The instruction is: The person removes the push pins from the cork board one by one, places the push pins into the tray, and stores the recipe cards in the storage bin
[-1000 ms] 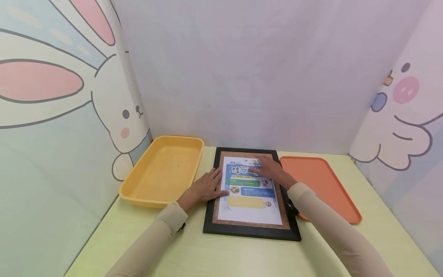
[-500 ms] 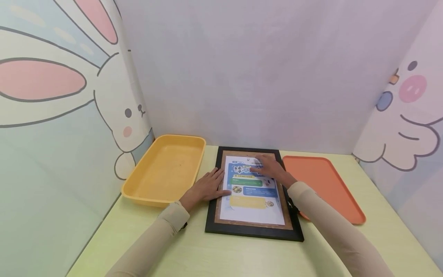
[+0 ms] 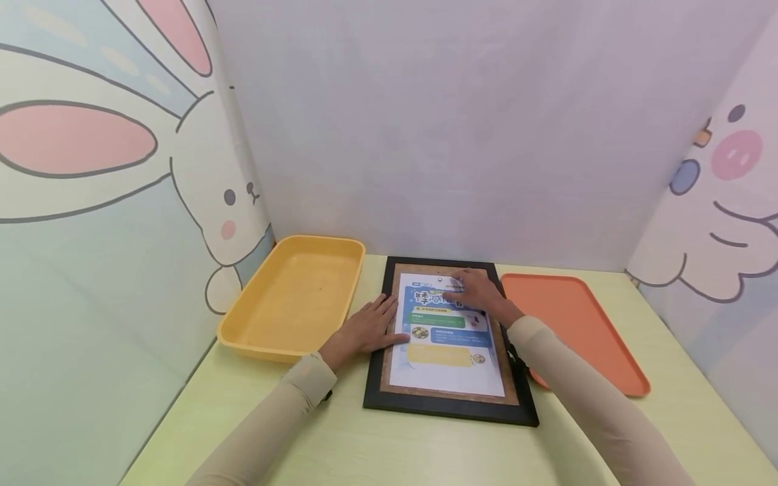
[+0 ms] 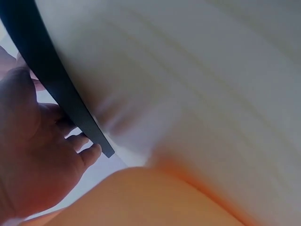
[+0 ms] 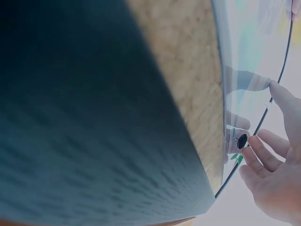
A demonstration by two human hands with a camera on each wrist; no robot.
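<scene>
Fingers [image 3: 381, 306] spread wide, left hand [image 3: 365, 329] on a black-edged brown cork board [image 3: 450, 408], middle of the frame, right hand [image 3: 483, 294], fingers apart, on its blue-and-white paper poster [image 3: 446, 337]

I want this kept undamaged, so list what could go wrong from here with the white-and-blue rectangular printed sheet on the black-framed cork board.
The right hand is very near what looks like a small black round-headed pin, so it may get pricked. The white-and-blue rectangular printed sheet shows no pin along its bottom edge, so that end might shift if the left hand lifts away.
</scene>
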